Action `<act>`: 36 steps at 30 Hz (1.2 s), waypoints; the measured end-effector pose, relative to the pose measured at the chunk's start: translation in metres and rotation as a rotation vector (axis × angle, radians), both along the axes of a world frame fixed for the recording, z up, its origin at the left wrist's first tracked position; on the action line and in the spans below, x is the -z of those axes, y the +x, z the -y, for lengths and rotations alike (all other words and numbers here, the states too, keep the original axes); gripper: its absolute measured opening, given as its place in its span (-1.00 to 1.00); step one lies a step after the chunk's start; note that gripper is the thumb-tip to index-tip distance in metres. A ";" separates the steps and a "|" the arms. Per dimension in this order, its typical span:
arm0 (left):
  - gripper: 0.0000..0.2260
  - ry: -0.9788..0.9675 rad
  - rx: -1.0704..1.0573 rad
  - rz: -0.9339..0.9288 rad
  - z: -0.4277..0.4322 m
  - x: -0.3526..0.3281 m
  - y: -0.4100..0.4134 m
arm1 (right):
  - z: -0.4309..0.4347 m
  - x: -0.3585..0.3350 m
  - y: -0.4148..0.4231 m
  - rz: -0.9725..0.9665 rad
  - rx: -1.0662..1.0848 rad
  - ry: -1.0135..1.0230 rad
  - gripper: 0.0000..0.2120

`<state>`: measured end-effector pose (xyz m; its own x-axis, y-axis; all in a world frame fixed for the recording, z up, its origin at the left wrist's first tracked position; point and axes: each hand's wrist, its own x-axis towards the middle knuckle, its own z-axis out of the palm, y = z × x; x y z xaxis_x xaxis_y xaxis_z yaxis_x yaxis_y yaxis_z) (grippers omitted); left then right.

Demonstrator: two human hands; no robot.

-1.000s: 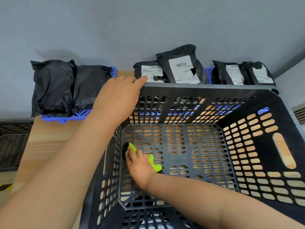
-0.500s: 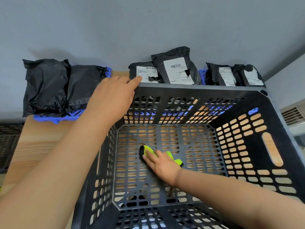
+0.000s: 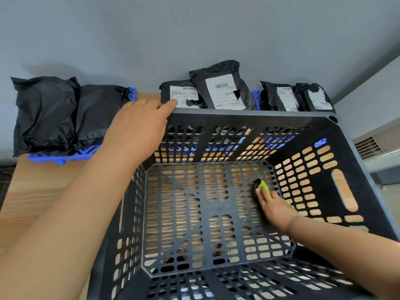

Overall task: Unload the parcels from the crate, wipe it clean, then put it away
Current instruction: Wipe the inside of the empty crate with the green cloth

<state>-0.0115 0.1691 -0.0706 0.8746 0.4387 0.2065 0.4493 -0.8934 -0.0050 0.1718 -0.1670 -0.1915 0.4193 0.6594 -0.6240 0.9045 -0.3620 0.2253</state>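
In the head view, the empty black crate (image 3: 255, 118) stands on the table (image 3: 39, 191), with parcels (image 3: 223, 87) lined behind it at the far wall (image 3: 194, 35). The left hand (image 3: 138, 126) rests on its far left rim corner, fingers straight and together. The right hand (image 3: 272, 206) presses flat, joined fingers on the green cloth (image 3: 263, 186) at the floor's far right, so most of the floor lies to their left.
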 end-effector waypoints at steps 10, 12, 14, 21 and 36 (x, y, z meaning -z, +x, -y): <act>-0.56 0.000 0.001 0.023 0.001 0.000 0.000 | 0.001 0.002 -0.007 0.148 0.181 -0.112 -0.37; -0.56 0.002 0.002 0.018 0.001 0.000 0.000 | -0.001 0.003 -0.010 0.127 0.236 -0.076 -0.35; -0.56 0.002 0.003 0.015 0.001 0.000 0.000 | -0.004 0.003 -0.014 0.092 0.290 -0.025 -0.31; -0.56 0.004 -0.001 0.017 0.000 0.002 0.001 | -0.038 0.015 -0.066 -0.085 0.153 0.124 -0.30; -0.55 0.011 -0.013 0.017 0.000 0.002 0.002 | -0.109 0.029 -0.152 -0.355 -0.159 0.242 -0.25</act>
<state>-0.0095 0.1689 -0.0728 0.8652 0.4478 0.2258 0.4611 -0.8873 -0.0070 0.0194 -0.0575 -0.2200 0.0888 0.8430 -0.5305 0.9591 -0.2161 -0.1829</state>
